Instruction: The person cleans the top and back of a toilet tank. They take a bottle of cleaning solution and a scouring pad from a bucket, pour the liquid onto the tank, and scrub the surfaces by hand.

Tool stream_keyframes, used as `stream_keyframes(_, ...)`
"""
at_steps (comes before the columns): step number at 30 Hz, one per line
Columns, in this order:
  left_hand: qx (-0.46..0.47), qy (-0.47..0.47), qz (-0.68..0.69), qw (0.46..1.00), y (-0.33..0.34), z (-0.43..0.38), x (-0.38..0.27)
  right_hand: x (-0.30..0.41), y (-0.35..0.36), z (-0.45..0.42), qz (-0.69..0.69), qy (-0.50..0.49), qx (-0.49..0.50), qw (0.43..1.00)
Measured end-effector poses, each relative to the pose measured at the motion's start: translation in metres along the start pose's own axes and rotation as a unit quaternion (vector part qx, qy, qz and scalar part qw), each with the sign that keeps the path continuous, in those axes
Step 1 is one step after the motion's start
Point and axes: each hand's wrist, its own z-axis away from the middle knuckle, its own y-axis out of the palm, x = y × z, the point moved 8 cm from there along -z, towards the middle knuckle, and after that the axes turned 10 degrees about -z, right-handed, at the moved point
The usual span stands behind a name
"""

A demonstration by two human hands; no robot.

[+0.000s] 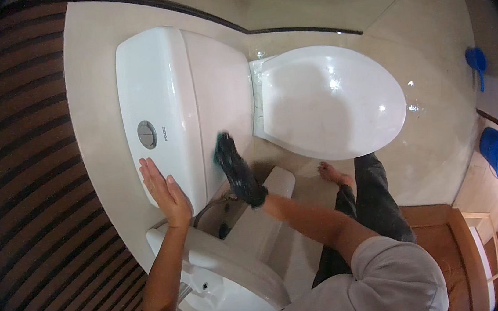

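Observation:
A white ceramic toilet tank (216,67) stands against the wall, a round chrome dual-flush button (147,135) in its lid. My bare left hand (165,193) lies on the tank lid near its end, fingers extended, holding nothing. In a wet-looking black glove, my right hand (238,170) is against the tank's front face, blurred by motion. A dark green edge of what looks like a scrubbing pad (218,153) shows under its fingers; most of it is hidden. Beside the tank, the toilet's white lid (335,99) is down.
Close by my left forearm is a white washbasin (227,291) with a chrome faucet (184,292). A dark hose (208,206) runs between tank and basin. A blue dipper (476,60) and a blue bucket (494,148) sit farther off. Shiny wet spots show on the tiled floor (431,134).

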Motion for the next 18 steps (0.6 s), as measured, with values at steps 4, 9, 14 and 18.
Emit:
stream_keyframes(4,-0.007,0.014,0.030,0.999,0.005,-0.011,-0.017,-0.013,-0.052,-0.142,0.111,-0.071,-0.049,0.990)
stream_keyframes(9,-0.002,0.019,0.019,1.000,0.003,-0.006,-0.009,0.017,-0.002,-0.087,0.625,-0.099,0.037,0.774)
stream_keyframes(14,-0.012,0.012,0.006,1.000,0.000,0.000,0.001,0.067,0.011,-0.010,0.081,-0.098,0.060,0.990)
stream_keyframes(18,-0.016,0.029,0.020,0.999,0.002,-0.009,-0.015,0.058,-0.050,-0.151,0.101,-0.113,-0.025,0.988)
